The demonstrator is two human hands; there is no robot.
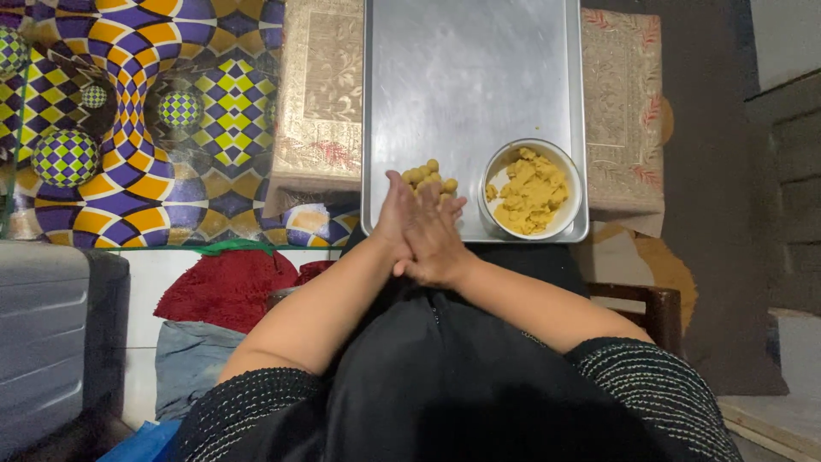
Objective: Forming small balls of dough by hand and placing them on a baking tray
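Head view: we saw one view only, looking down over a black lap and dark sleeves.
Left hand: our left hand (395,214) lay flat, palm pressed against the other, fingers straight and together.
Right hand: our right hand (436,239) lay over it, fingers (449,208) extended and loosely spread, curled round nothing we could see.
Between the palms: we could not tell whether anything sat there; the hands hid it.
Dough balls: a small cluster of yellow dough balls (430,175) lay on the metal tray (462,68), just beyond our fingertips, partly hidden by them.
Bowl: a white bowl (571,175) of yellow dough (530,192) stood on the tray's near right corner, just to the right of our hands and apart from them.
Surroundings: the tray rested on a gold patterned cloth (321,94); a chequered purple and yellow mat (137,111) lay to the left.
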